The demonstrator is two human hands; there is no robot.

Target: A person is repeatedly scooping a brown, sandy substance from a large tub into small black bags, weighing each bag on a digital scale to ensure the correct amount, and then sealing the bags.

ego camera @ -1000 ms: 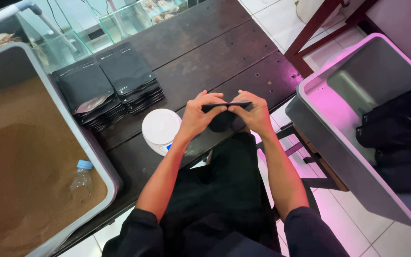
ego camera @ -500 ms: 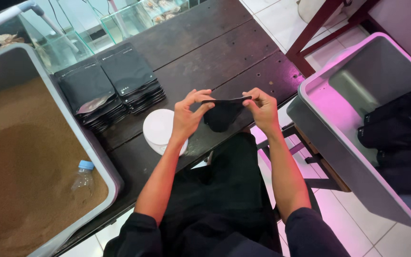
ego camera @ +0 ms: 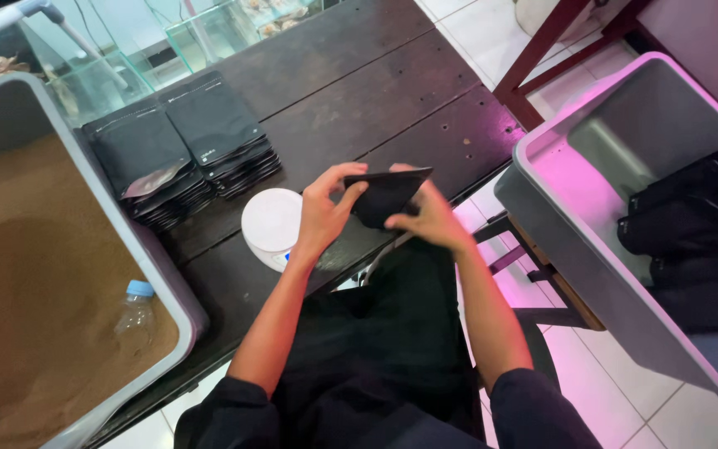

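A small black pouch [ego camera: 382, 193] is held over the near edge of a dark wooden table [ego camera: 376, 100]. My left hand [ego camera: 323, 214] pinches its top left corner. Under the pouch's lower right side lies my right hand [ego camera: 430, 218], blurred with motion, fingers against the bag. Just left of my left hand, a round white scale [ego camera: 271, 226] rests on the table. Two stacks of flat black pouches [ego camera: 180, 148] lie further back on the left.
A grey tub of brown sand [ego camera: 35, 283] stands at the left, with a plastic bottle [ego camera: 133, 306] lying in it. Another grey tub [ego camera: 575, 191] at the right holds filled black pouches [ego camera: 691, 224]. Glass tanks [ego camera: 209, 29] stand behind the table. A wooden chair frame [ego camera: 558, 41] is at the top right.
My right hand has slid from the pouch's top edge down to its lower right side. The pouch has tilted and moved a little to the right. My left hand keeps its hold.
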